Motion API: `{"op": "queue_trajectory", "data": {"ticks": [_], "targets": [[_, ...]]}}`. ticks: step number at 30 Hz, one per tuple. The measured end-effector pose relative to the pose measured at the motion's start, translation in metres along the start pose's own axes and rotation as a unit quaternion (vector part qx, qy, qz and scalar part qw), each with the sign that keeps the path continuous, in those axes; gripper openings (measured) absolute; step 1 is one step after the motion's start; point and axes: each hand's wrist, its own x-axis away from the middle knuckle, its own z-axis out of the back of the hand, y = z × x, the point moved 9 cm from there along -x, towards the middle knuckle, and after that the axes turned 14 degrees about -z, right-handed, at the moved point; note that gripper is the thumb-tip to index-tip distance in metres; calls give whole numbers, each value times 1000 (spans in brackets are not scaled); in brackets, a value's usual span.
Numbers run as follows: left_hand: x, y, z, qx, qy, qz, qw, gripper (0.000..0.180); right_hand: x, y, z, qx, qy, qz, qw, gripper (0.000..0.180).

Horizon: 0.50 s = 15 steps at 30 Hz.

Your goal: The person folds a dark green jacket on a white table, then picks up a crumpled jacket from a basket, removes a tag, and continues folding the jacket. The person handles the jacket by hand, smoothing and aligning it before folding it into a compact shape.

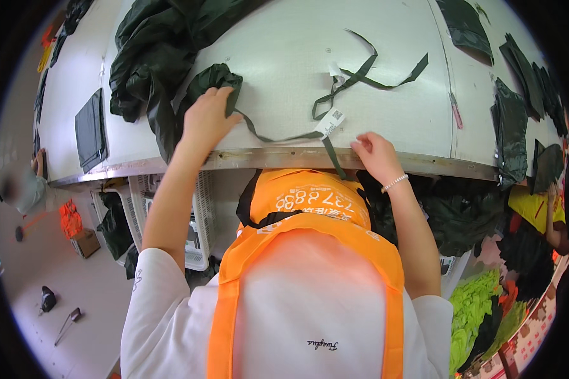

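Note:
My left hand (207,119) is closed on a bunched part of dark green cloth (216,77), close to the front of the white table. A narrow dark green strap (269,137) runs right from beside those fingers across the tabletop. Its end hangs over the metal edge, and a white label (330,123) lies on it. Right of the label, my right hand (378,159) hovers at the table edge, thumb and fingers curled together. Whether anything small is between them is hidden. Two more loose strap ends (360,76) lie crossed beyond the label.
More dark green fabric (148,60) heaps at the back left, with a folded dark piece (91,131) nearer. A small pink tool (456,112) and folded dark pieces (509,129) lie at right. White crates (199,218) stand under the table. Other people are at both sides.

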Motion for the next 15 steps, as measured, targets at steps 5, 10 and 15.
{"op": "queue_trajectory", "data": {"ticks": [5,10,15], "targets": [[-42,73,-52,108,-64,-59,990,34,-27,-38,-27,9,83,-29,996,39],[-50,113,-93,196,-34,-123,972,38,-39,-31,-50,-74,-20,-15,997,24],[-69,128,-55,521,-22,-84,849,34,-6,-64,-10,-257,-242,26,935,15]]}}
